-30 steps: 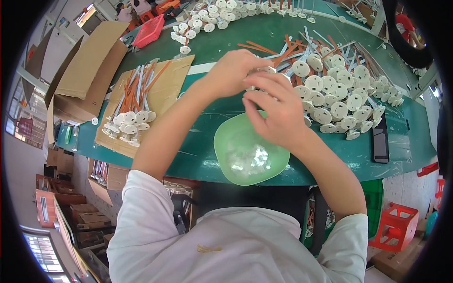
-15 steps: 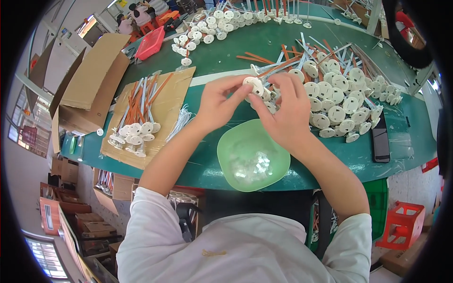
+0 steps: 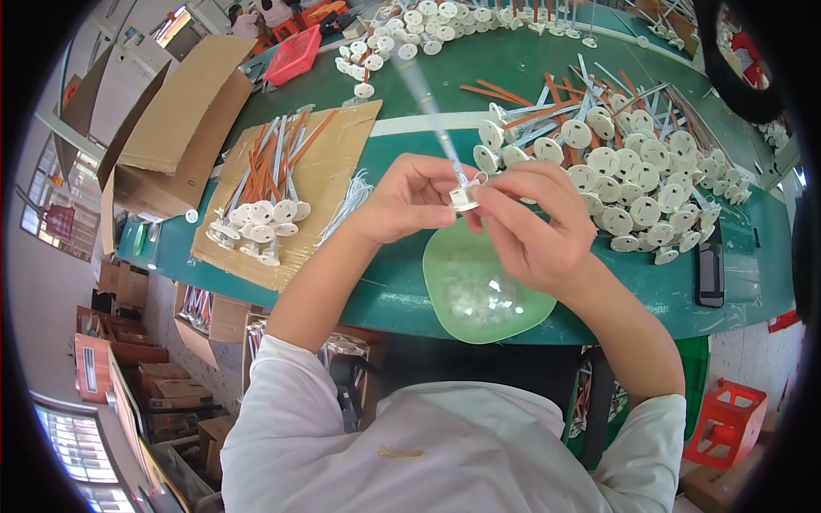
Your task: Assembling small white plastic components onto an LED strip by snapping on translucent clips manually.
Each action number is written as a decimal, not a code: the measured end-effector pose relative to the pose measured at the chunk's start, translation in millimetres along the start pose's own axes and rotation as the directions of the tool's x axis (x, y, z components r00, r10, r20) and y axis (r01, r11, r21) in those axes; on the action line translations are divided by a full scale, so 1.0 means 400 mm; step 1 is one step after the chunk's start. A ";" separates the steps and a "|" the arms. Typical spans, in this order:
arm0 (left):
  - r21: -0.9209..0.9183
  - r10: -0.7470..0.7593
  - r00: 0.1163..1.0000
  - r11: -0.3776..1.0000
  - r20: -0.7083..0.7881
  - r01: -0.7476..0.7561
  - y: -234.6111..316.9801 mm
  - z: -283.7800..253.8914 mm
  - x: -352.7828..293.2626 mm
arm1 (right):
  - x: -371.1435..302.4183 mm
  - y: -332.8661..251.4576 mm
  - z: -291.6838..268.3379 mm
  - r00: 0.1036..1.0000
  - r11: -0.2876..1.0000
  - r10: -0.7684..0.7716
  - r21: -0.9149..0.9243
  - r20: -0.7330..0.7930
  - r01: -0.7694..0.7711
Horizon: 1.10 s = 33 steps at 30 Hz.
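Note:
Over the green table, my left hand [image 3: 409, 201] pinches a white disc with a long silver strip [image 3: 442, 128] between thumb and fingers. The strip points up and away, blurred at its far end. My right hand [image 3: 547, 222] closes its fingertips at the disc's base, where a small loop shows; exactly what those fingers grip is partly hidden. Just below the hands sits a light green bowl [image 3: 434, 295] with small clear pieces in it. To the right lies a big heap of white discs [image 3: 633, 184] on silver and brown strips.
At left, a cardboard sheet [image 3: 351, 128] carries a smaller pile of discs [image 3: 261, 222], beside a bundle of white ties [image 3: 346, 205]. An open cardboard box [image 3: 180, 128] and a red basket [image 3: 293, 56] stand beyond. A phone [image 3: 710, 274] lies at right; more discs [image 3: 428, 24] line the back.
The held disc has turned from facing me to sitting flat, its strip now pointing up. Both hands have come slightly nearer to me, and the view has shifted a little.

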<state>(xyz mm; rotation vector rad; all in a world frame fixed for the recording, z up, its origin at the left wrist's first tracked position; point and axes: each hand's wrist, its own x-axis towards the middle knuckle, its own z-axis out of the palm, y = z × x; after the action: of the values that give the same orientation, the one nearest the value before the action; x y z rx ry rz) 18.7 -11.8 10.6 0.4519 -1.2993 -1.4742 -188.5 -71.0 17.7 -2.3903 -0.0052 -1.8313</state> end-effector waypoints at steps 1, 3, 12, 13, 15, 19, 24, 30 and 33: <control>0.056 0.027 1.000 0.998 0.006 -0.027 -0.003 -0.001 -0.002 | 0.004 0.000 0.001 1.000 1.000 -0.012 0.001 0.000 0.012; 0.031 0.001 1.000 1.000 0.014 -0.001 -0.010 -0.003 -0.005 | 0.005 -0.002 0.004 1.000 1.000 -0.022 0.009 0.007 0.022; 0.055 -0.074 0.997 0.996 0.037 0.072 -0.024 -0.037 -0.014 | -0.003 0.001 0.016 1.000 0.997 -0.007 0.083 0.025 0.005; -0.024 -0.067 0.995 0.997 0.079 0.069 -0.022 -0.041 -0.013 | 0.003 0.004 0.009 0.998 0.993 0.004 0.118 0.055 -0.010; -0.032 -0.061 0.990 0.997 0.125 0.065 -0.029 -0.040 -0.006 | 0.007 0.003 0.003 0.996 0.987 0.011 0.158 0.090 -0.025; 0.026 -0.064 0.988 0.998 0.142 0.061 -0.030 -0.043 -0.006 | 0.004 -0.002 0.004 0.993 0.983 0.054 0.169 0.106 -0.072; 0.156 -0.117 0.988 0.983 0.104 0.100 -0.007 -0.041 -0.008 | -0.007 -0.006 0.012 0.990 0.983 0.083 0.155 0.113 -0.100; 0.307 -0.016 0.994 0.950 -0.104 0.047 0.000 -0.044 0.005 | 0.005 -0.021 0.018 0.999 0.998 0.034 -0.060 0.017 -0.032; 0.270 0.018 0.999 0.963 -0.050 -0.004 0.008 -0.047 0.009 | 0.001 -0.025 0.005 0.987 0.998 0.026 0.048 0.159 -0.034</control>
<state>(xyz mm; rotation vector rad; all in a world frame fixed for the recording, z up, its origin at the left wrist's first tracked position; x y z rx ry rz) 34.1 -23.2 8.2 0.6553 -1.4653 -1.2714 -187.5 -60.7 18.7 -2.4792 -0.0302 -1.6046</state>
